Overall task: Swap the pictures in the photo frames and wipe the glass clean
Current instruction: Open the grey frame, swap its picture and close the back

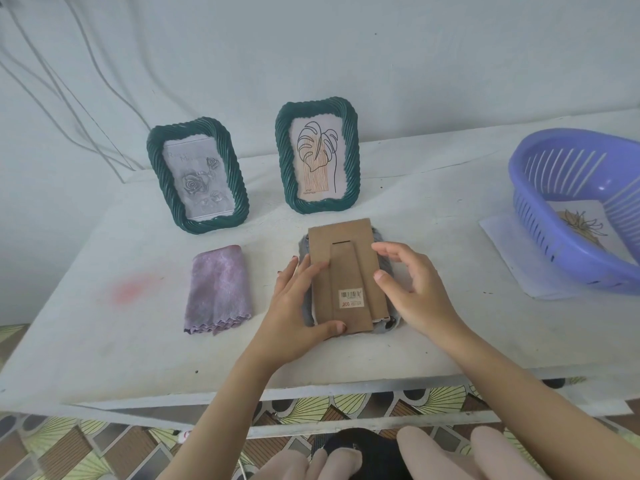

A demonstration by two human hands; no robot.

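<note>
A white table (104,323) stands against a pale wall, with thin cords hanging down the wall on the left. At the back of the table two green frames stand up. The left frame (157,168) shows a grey rose picture (199,181). The right frame (350,150) shows a leaf picture (317,157). A purple cloth (218,289) lies folded near the middle. Far right is a blue basket (554,244) with another picture (581,223) in it.

Right in front of the person a third frame (390,268) lies face down. Its brown cardboard back (346,271) is on top and sits a bit crooked. The left hand (298,303) lies on the left side of the back with straight fingers, thumb against the near edge, pressing it. The right hand (412,282) arches over the right edge with its fingertips (381,275) touching it. I cannot tell if it grips the edge or only touches.

I think this is the picture-swap step for this frame. Next, the back must come up while the frame stays still. Go softly, because the glass is underneath. Wiping with the cloth looks not yet done.
</note>
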